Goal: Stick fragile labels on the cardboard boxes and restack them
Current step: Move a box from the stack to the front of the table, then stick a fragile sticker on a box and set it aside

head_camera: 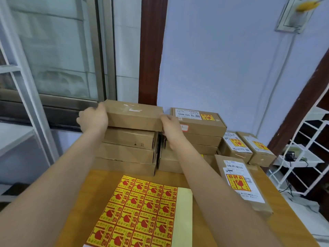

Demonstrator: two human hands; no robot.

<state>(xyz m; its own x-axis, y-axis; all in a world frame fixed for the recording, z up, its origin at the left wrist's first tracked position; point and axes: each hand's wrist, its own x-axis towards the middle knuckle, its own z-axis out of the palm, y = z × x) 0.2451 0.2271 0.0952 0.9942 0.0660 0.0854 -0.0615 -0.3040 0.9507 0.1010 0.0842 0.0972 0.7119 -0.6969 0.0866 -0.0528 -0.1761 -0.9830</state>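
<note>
While the top box (133, 117) sat on the left stack (127, 150), unlabelled, it was gripped at both ends by left hand (93, 118) and right hand (171, 126). Step judged: pickup for labelling. Next: box to be brought down beside the sheet (140, 213), sticker peeled.

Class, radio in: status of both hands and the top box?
Left hand and right hand grip top box by its ends. No fragile label visible on it. Nothing in the way.
</note>
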